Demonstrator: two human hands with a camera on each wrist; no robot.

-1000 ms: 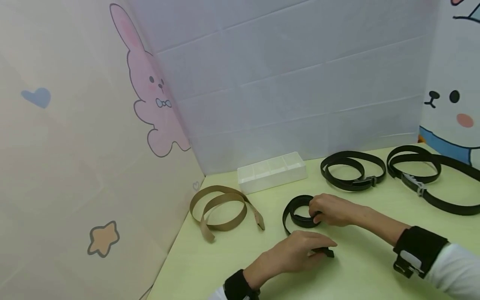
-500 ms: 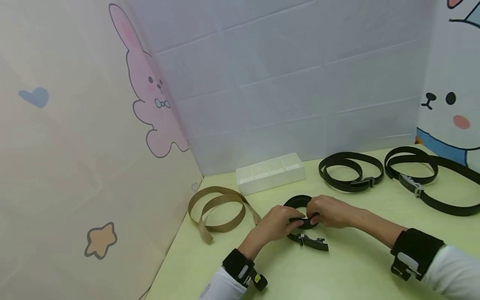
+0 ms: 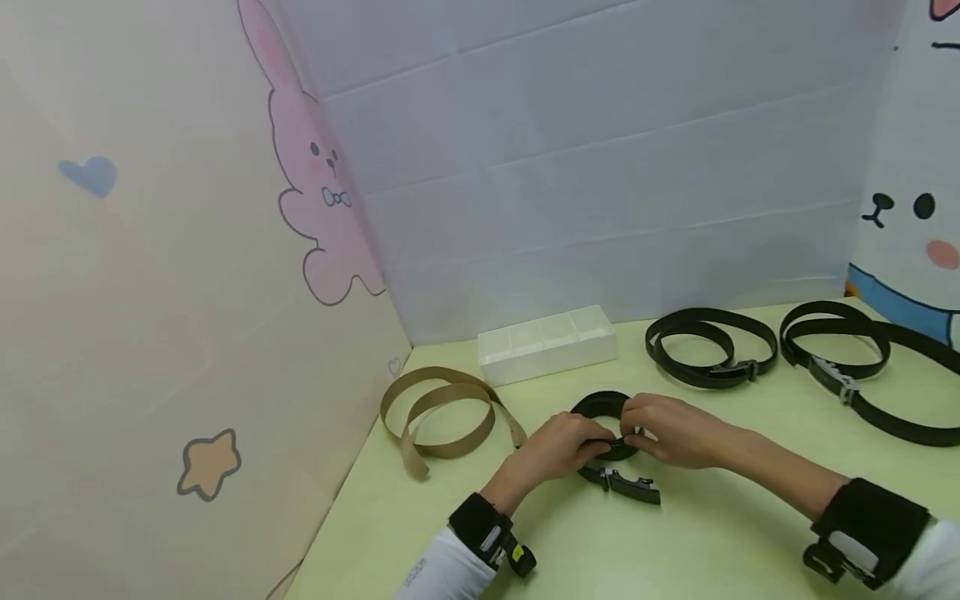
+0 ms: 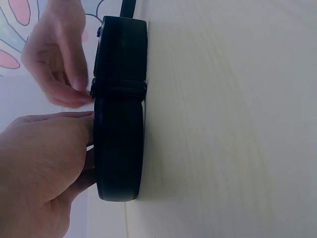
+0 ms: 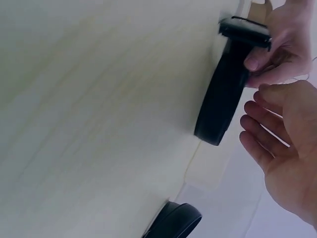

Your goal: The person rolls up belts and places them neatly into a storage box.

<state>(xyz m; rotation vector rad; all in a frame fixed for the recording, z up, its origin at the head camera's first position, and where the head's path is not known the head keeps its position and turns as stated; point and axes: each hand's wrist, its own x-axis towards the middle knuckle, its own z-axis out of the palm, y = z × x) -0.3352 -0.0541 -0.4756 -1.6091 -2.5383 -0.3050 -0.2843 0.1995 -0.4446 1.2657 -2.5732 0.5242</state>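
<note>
A black belt lies coiled on the table, its coil point(image 3: 602, 403) standing on edge between both hands. Its buckle end point(image 3: 633, 488) trails loose in front, toward the person. My left hand point(image 3: 557, 448) pinches the near left part of the coil with thumb and fingers. From the right, my right hand point(image 3: 675, 429) pinches the coil's edge, thumb and forefinger together. Up close in the left wrist view, the belt's outer strap point(image 4: 119, 148) stands before both hands and hides some fingertips. The right wrist view shows the buckle end point(image 5: 223, 94) beside the fingers.
A tan belt point(image 3: 450, 450) lies looped at left. Behind stands a white divided box point(image 3: 551, 367) against the back wall. Two more black belts, one looped point(image 3: 708, 382) and one with a silver buckle point(image 3: 900, 427), lie at the right.
My left hand has let go of the buckle end and moved up to the coil, where it now pinches. My right hand has stayed at the coil, shifting slightly. The buckle end lies exposed.
</note>
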